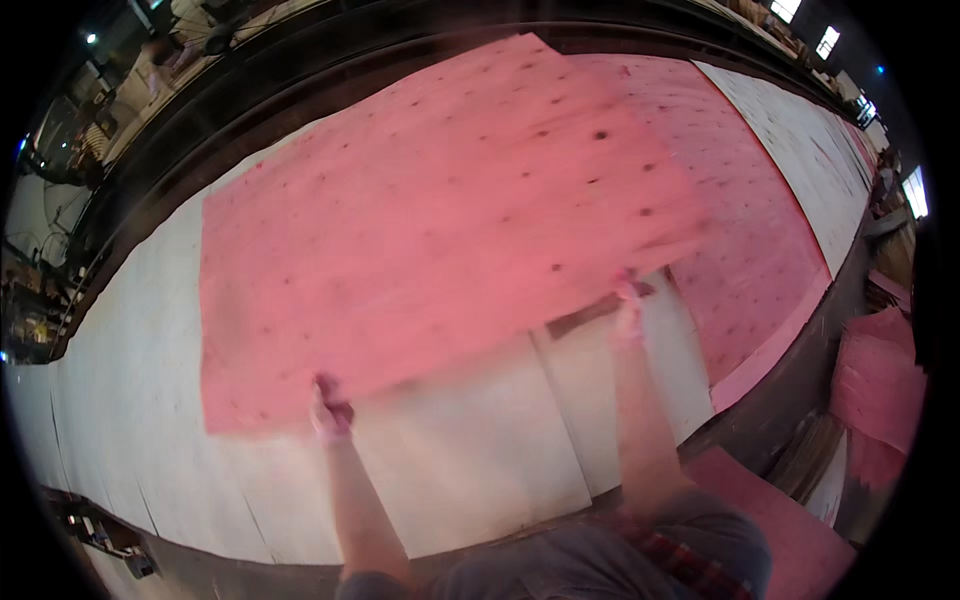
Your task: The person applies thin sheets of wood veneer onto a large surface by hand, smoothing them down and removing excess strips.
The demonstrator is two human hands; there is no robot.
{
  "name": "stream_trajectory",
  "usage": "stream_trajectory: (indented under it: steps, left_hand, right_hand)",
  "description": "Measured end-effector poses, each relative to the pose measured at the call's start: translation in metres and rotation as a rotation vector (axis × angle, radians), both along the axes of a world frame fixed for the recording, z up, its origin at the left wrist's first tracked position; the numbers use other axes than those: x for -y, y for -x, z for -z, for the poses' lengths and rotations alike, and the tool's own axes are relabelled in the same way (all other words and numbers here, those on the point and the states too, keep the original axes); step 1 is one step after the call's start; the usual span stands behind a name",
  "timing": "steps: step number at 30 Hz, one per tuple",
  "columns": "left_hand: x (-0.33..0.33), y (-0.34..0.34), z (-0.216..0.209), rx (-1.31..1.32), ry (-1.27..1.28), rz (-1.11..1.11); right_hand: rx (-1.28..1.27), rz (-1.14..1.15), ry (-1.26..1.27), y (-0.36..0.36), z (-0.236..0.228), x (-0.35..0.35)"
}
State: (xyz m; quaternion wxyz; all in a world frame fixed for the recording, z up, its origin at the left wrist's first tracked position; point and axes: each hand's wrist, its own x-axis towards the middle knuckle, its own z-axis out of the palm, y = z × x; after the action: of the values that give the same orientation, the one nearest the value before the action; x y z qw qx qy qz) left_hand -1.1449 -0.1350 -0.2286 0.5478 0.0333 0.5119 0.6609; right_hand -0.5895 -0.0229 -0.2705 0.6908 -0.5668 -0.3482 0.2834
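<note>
A large pink wood veneer sheet (pixel 450 230), dotted with dark knots, spans the middle of the view and is smeared by motion. My left hand (pixel 332 410) grips its near edge toward the left corner. Farther right, my right hand (pixel 632 298) is closed at the same edge, near the right corner. Both hands look stained pink and dark, and are partly blurred. Pale veneer sheets (pixel 470 455) lie beneath, edges meeting in seams. To the right, another pink sheet (pixel 740 210) lies flat, partly covered by the held one.
A dark rail (pixel 330 75) runs along the far side. More pale veneer (pixel 800 150) lies at the far right. Beyond the worktable's right edge are torn pink sheets (pixel 880 370) and a pink piece (pixel 770 520) low beside me.
</note>
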Motion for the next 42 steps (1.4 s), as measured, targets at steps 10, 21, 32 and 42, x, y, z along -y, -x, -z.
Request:
stream_trajectory:
  steps: [10,21,32,42]
  left_hand:
    - [-0.075,0.011,0.057,0.067,-0.066,-0.09]
    - [-0.102,-0.007,0.043,0.062,-0.063,-0.081]
    - [-0.098,0.012,0.046,-0.028,0.119,-0.004]
    - [-0.09,0.016,0.063,-0.087,-0.021,-0.099]
  right_hand:
    - [-0.869,-0.367,0.221,0.06,0.003,-0.058]
    - [-0.675,-0.441,0.19,0.033,0.036,-0.054]
    - [-0.612,-0.307,0.644,0.043,-0.021,-0.076]
    - [-0.575,-0.422,0.66,0.053,0.017,-0.089]
